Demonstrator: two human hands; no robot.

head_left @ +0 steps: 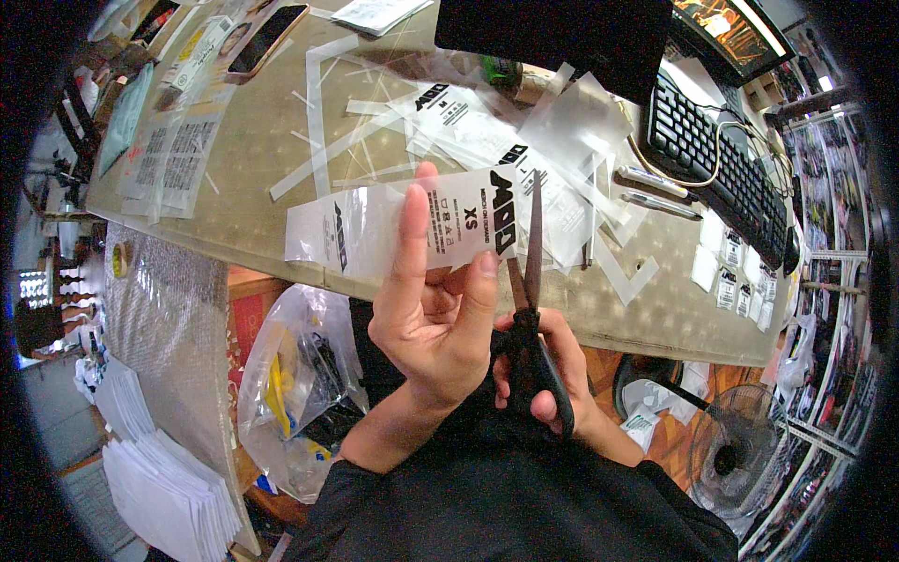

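Note:
My left hand point(433, 318) is raised over the near edge of the table, one finger pointing up. Between its thumb and fingers it pinches a translucent strip of printed labels point(382, 225) with black logos and small symbols. My right hand point(562, 361) has its fingers through the black handles of a pair of scissors point(529, 318). The blades point away from me and stand apart at the strip's right end; one shows beside it, the other partly behind it. Beyond the strip lie more printed label sheets point(459, 117) among narrow clear offcuts point(318, 131).
A keyboard point(716, 155) with pens point(660, 204) beside it lies right. Small cut labels point(735, 272) sit near the right edge. A phone point(269, 39) lies far left. Below the table are a clear plastic bag point(300, 393), stacked white paper point(173, 487) and a fan point(735, 459).

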